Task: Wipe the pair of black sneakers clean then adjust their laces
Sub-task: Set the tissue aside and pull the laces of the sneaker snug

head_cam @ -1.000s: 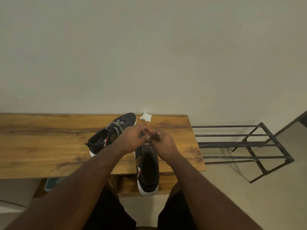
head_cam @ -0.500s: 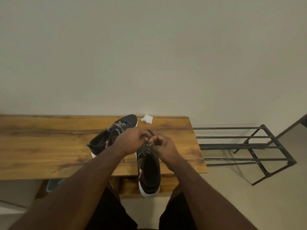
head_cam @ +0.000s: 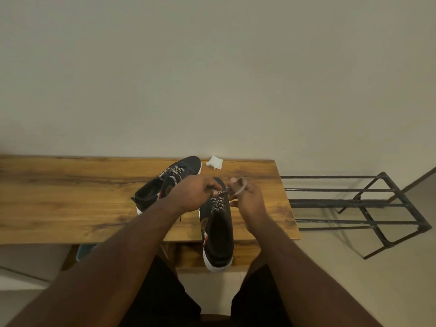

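So two black sneakers are seen on the wooden tabletop (head_cam: 70,204). The near sneaker (head_cam: 218,234) is laid pointing away from the person, with its white-soled heel hung out past the front edge of the tabletop, and its speckled laces (head_cam: 218,204) are being worked right between both hands. The left hand (head_cam: 194,195) is held over the toe and lace area, fingers curled in a pinching grip on a lace end at the top of the lacing. The right hand (head_cam: 249,200) is placed just beside the sneaker's right side, fingers curled too, and the other lace end is pinched in its grip; a ring can be made out on one finger, though the fingertips are a bit blurred. The laces are pulled up between the two grips, directly above the tongue. The other sneaker (head_cam: 165,185) is left lying at an angle just behind and to the left of the left hand, toe toward the wall, laces loosely crossed. A crumpled white wipe (head_cam: 214,162) is parked near the back edge of the tabletop, just beside that sneaker's toe. A black metal rack (head_cam: 368,204) is stood on the floor to the right.
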